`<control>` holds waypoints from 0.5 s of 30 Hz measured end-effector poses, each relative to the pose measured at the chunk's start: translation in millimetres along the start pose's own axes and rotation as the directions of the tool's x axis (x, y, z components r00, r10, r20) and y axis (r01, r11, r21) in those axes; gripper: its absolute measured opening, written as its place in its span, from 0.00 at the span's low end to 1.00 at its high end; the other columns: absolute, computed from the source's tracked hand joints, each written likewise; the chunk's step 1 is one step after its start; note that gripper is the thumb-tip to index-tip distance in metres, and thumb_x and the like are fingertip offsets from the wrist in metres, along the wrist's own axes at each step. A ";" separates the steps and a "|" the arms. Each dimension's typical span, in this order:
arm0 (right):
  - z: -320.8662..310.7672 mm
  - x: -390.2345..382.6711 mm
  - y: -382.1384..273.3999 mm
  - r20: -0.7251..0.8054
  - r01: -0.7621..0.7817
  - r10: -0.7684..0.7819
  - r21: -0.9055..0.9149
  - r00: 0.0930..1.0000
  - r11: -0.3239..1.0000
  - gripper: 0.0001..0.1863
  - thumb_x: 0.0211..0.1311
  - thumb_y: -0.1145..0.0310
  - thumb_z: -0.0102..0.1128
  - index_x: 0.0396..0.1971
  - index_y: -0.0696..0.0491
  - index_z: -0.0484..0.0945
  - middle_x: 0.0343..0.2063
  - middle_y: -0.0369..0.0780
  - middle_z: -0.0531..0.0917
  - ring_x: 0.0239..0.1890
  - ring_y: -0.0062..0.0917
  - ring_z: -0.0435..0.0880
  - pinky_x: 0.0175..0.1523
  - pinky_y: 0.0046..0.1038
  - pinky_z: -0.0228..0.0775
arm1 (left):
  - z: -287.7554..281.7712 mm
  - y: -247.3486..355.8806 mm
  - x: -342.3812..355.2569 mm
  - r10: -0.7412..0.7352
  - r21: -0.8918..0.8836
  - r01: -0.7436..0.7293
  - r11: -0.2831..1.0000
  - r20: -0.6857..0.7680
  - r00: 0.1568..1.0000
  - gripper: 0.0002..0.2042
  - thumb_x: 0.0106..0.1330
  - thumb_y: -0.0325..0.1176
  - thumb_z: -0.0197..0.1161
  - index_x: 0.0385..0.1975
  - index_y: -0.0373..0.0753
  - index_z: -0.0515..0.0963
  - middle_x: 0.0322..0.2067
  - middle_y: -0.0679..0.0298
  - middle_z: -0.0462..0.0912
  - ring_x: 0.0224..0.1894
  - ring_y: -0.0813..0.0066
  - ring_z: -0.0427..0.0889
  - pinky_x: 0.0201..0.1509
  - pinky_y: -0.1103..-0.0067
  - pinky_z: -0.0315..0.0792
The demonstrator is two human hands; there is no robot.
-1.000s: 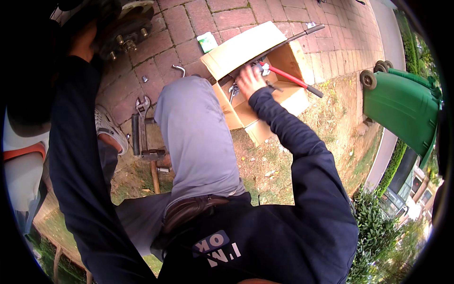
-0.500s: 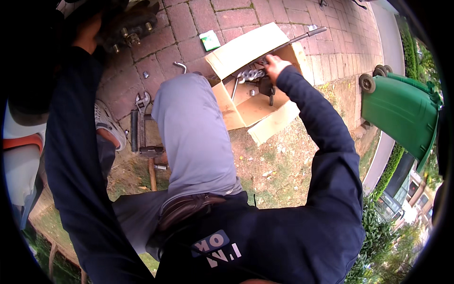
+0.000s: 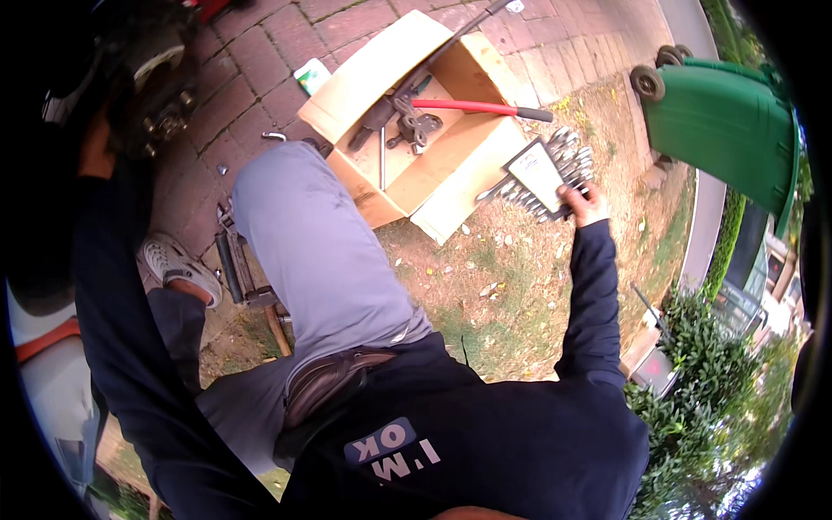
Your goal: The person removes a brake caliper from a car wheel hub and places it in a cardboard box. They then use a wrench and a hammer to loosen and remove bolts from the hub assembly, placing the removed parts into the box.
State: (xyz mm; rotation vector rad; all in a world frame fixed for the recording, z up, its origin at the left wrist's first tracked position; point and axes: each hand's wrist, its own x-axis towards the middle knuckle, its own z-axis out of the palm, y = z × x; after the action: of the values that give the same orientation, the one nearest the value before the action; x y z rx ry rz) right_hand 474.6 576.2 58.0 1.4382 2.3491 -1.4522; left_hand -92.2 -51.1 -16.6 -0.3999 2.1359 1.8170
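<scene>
My right hand [image 3: 587,204] grips one end of a set of combination wrenches [image 3: 575,154] in a dark holder with a white card, held over the grass to the right of the cardboard box [image 3: 459,169]. Inside the open box lie a red-handled tool [image 3: 468,107] with a black grip, a long dark bar [image 3: 459,36], a shiny metal rod [image 3: 382,160] and dark metal parts. At the upper left, my left hand [image 3: 97,146] reaches beside a dark metal hub with studs [image 3: 165,117]. Its fingers are hidden in shadow behind the part.
By my shoe [image 3: 180,269] lie an adjustable wrench [image 3: 227,217], a dark bar [image 3: 230,264] and a wooden-handled hammer [image 3: 276,325]. A green-and-white packet [image 3: 312,76] sits on the brick paving [image 3: 260,56]. A green wheeled bin [image 3: 719,130] stands at the right.
My right hand has come out of the box with the wrench set and moved right over the grass. The red-handled tool now shows in the box. The whole view has shifted.
</scene>
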 end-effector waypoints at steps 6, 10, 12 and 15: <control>58.1 -24.9 246.2 0.246 -0.480 0.435 0.171 0.866 0.860 0.20 0.54 0.63 0.76 0.42 0.61 0.83 0.31 0.41 0.87 0.26 0.26 0.85 0.28 0.29 0.77 | 18.9 -3.8 11.8 0.045 -0.012 -0.044 0.999 0.033 0.998 0.26 0.74 0.39 0.59 0.69 0.38 0.67 0.64 0.61 0.73 0.64 0.70 0.73 0.62 0.76 0.73; 104.0 -27.7 239.7 0.123 -0.211 0.287 -0.426 0.950 0.880 0.15 0.53 0.67 0.72 0.38 0.59 0.82 0.29 0.42 0.84 0.30 0.34 0.85 0.35 0.34 0.78 | 16.5 0.8 13.0 0.071 -0.012 -0.071 0.997 0.025 0.997 0.26 0.75 0.38 0.58 0.70 0.37 0.66 0.65 0.61 0.73 0.65 0.70 0.73 0.63 0.76 0.72; 117.6 -39.8 124.4 -0.145 0.017 -0.236 -0.820 0.961 0.573 0.09 0.53 0.71 0.68 0.33 0.58 0.82 0.28 0.43 0.82 0.31 0.39 0.83 0.38 0.36 0.78 | -17.4 4.7 5.6 0.074 -0.023 -0.074 0.997 -0.004 0.997 0.26 0.75 0.37 0.58 0.70 0.38 0.66 0.65 0.61 0.73 0.65 0.70 0.73 0.63 0.75 0.72; 145.9 -40.2 5.5 -0.060 0.454 -0.574 -0.546 0.817 0.704 0.07 0.53 0.69 0.61 0.31 0.56 0.82 0.32 0.46 0.82 0.36 0.43 0.82 0.43 0.40 0.77 | -25.2 -8.8 26.1 0.056 -0.057 -0.052 0.997 0.071 0.996 0.25 0.75 0.37 0.58 0.69 0.38 0.67 0.65 0.61 0.73 0.65 0.70 0.73 0.64 0.75 0.71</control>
State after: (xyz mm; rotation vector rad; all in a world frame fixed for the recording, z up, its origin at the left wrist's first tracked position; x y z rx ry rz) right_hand 441.8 444.9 -10.0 0.8644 3.1345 -0.5969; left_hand -113.8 -77.7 -31.4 -0.2870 2.0708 1.8938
